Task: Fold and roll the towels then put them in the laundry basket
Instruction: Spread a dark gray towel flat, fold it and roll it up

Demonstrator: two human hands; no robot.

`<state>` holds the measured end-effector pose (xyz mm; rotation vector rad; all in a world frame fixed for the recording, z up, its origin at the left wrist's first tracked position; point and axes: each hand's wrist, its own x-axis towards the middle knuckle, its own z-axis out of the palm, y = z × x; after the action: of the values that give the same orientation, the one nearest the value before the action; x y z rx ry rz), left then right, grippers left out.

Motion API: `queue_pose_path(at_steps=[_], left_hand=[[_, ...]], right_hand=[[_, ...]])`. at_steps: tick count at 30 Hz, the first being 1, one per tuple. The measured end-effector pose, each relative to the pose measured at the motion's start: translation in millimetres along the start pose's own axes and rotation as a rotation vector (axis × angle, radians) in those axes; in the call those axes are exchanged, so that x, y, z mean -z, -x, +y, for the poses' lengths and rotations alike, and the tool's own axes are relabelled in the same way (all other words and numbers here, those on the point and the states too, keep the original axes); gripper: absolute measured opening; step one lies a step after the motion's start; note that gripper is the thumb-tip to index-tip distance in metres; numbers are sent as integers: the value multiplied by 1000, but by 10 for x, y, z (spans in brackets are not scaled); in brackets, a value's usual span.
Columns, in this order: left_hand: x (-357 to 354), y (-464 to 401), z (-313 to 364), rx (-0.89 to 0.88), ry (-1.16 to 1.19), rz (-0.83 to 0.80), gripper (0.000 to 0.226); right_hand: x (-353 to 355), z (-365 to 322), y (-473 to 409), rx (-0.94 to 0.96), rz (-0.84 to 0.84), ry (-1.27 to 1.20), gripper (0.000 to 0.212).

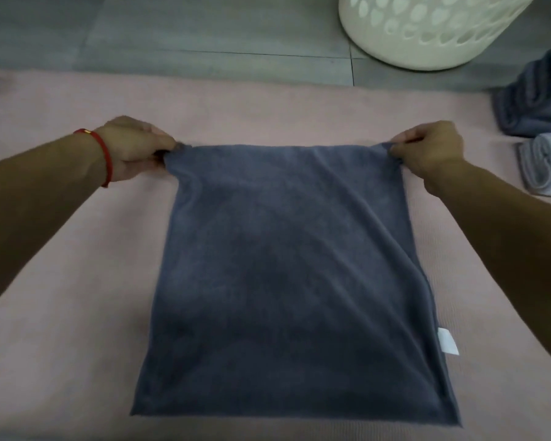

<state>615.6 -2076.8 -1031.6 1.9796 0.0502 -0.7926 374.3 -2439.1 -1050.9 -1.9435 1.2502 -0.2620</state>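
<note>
Towel: a dark blue-grey towel [287,281] is lying spread on a pink cloth surface [77,313], reaching from the near edge of the view out to the two hands; it is looking doubled over, with layered edges showing down its right side.
Left hand: the left hand [134,148] is pinching the towel's far left corner, fingers curled in with the cloth bunching between thumb and fingertips.
Right hand: the right hand [433,151] is pinching the far right corner the same way, fingers curled tightly over the cloth.
Far edge: it is running taut and straight between the two hands, and diagonal creases are fanning down from each held corner.
Tag: a small white tag [447,345] is sticking out from the towel's right edge, near the bottom.
Bracelet: a red string bracelet [104,154] is sitting on the left wrist.
Laundry basket: a cream laundry basket [427,30] with oval holes is standing on the grey floor beyond the pink cloth, at upper right.
Other towels: a darker blue towel bundle [535,97] and a pale rolled towel [544,167] are lying at the right edge, just beside each other; whether the darker one is rolled or only folded is hard to tell.
</note>
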Motion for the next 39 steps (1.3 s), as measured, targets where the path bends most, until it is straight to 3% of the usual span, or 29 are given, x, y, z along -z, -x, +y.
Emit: queue_pose_path(at_steps=[3,5,7,11,15,17,20,24,32,39], left_hand=[[93,62,-54,-288,88,95,27],[95,74,-140,-325,15,102,34],[32,30,-194,-250,-45,81,36],[-144,-116,-25,-102,-40,90,12],[-224,-239,182,60,-172,130,31],[-226,-262,271,216,-214,24,17],[-126,-313,399,318,-234,-143,8],[15,-501,397,134,-75,-62,11],[84,-606,273,-125,-178,-118,33],[-90,-747,255,-216,-282,19,33]], right_hand=[[145,-35,132,59,52,-324,25],[210,-2,185,43,22,-412,30],[220,31,189,-10,-17,-415,29],[115,-40,76,-145,-79,-351,23],[-9,-153,-145,-288,-67,-188,34],[-27,-197,-227,-302,-70,-78,28],[-63,-219,-329,-209,-61,-183,17],[-37,-142,-446,0,69,-260,20],[-67,68,-563,149,141,-68,17],[-167,120,-770,107,147,15,6]])
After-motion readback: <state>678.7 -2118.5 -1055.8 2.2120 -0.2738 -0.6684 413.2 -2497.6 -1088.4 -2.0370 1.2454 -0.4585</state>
